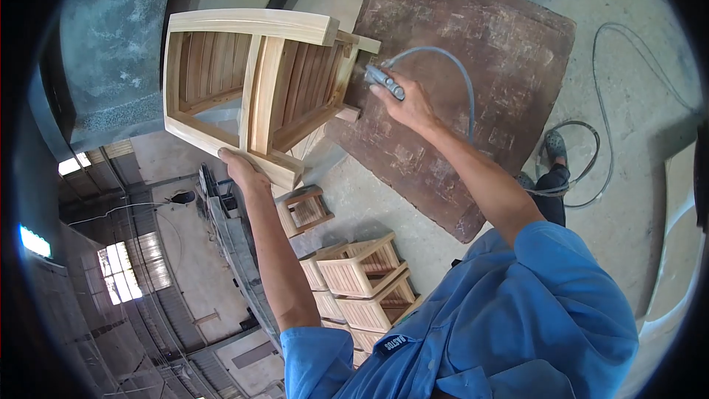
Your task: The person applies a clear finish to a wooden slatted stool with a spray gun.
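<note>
From my remote seat, I see the left hand (247,171) with its grip closed on the lower rail of a slatted wooden frame (266,96), which stands tilted in the view, its far legs overlapping the edge of a scuffed brown board (450,103). The right hand (410,107) has its grip wrapped around a hose-fed air gun (387,83), nozzle toward those legs. The gun's pale hose (464,74) arcs over the board and disappears behind the right forearm. More tubing (610,144) loops across the floor (628,89), close around a perforated clog (555,146). A smaller frame (312,227) sits near a stack of similar frames (362,270), whose lower part my blue shirt (532,303) cuts off. The left fingertips are mostly hidden behind the rail; haze blurs the nozzle, and I cannot tell whether the trigger is pressed. The lens rim blackens the corners.
</note>
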`<state>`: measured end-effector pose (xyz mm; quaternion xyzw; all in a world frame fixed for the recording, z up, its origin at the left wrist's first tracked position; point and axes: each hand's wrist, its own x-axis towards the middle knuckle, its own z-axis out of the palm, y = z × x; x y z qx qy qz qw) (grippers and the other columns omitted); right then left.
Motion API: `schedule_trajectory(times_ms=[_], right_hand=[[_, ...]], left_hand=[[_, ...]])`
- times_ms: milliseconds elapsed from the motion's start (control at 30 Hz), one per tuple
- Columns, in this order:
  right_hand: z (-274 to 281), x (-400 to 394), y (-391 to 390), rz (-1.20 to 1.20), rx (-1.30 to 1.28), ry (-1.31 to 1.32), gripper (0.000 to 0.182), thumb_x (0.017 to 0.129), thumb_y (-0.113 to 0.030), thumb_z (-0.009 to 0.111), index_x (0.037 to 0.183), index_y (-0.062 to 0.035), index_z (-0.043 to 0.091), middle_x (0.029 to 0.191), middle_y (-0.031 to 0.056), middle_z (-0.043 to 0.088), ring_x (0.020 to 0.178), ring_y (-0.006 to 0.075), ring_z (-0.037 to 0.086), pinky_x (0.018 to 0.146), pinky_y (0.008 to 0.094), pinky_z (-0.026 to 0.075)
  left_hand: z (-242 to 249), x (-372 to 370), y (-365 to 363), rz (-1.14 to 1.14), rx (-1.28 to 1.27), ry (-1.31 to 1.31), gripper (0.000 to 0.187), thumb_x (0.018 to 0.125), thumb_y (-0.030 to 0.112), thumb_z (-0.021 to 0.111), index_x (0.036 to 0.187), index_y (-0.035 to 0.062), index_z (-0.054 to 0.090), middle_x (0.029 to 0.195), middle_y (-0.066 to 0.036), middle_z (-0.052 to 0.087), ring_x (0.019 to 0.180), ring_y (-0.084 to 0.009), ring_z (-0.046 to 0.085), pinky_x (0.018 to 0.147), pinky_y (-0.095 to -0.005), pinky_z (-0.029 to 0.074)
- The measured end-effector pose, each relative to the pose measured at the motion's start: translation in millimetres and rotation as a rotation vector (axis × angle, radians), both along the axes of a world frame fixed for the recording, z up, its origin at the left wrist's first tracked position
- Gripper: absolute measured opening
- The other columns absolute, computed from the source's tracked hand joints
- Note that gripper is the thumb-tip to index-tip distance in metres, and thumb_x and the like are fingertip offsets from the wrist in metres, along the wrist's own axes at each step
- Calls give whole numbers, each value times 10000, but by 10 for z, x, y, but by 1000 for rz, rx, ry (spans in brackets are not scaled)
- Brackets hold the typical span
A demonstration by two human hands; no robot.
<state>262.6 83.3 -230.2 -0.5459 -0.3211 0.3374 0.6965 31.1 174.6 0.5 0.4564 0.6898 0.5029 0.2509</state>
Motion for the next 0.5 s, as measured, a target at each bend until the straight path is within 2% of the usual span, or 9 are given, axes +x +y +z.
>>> schedule_trajectory(times_ms=[67,133,233,367,500], right_hand=[[-21,91,48,-117,-31,-72,525,843,-439,652,1204,-59,635,869,209,691,806,359,685,733,421,526],[-38,163,74,-144,-41,-105,541,846,-464,641,1216,-70,627,875,195,694,821,360,681,751,429,521],[-78,176,76,-128,-113,-142,530,842,-450,652,1210,-70,628,878,186,696,827,361,679,758,434,520],[-91,52,-68,14,-106,-95,492,838,-419,669,1176,-63,646,896,187,695,834,357,679,758,428,522],[-104,-117,-109,67,-55,-97,466,837,-412,673,1140,-58,662,898,191,694,838,354,678,757,422,522]], left_hand=[[-14,-35,24,-3,0,-4,730,992,514,348,1411,-84,325,1407,-224,414,1255,-333,464,1055,-403,381],[-44,-103,81,-9,5,19,767,950,554,382,1411,-57,342,1381,-207,452,1214,-319,508,1014,-392,421],[-49,-119,105,7,-3,39,763,957,553,378,1407,-62,345,1375,-206,457,1205,-322,512,1012,-392,420],[-62,-74,81,-6,13,45,764,963,556,372,1408,-64,345,1371,-205,460,1201,-324,515,1014,-390,418],[-34,19,28,-42,24,30,715,994,496,345,1400,-92,331,1382,-231,424,1247,-331,468,1054,-405,380]])
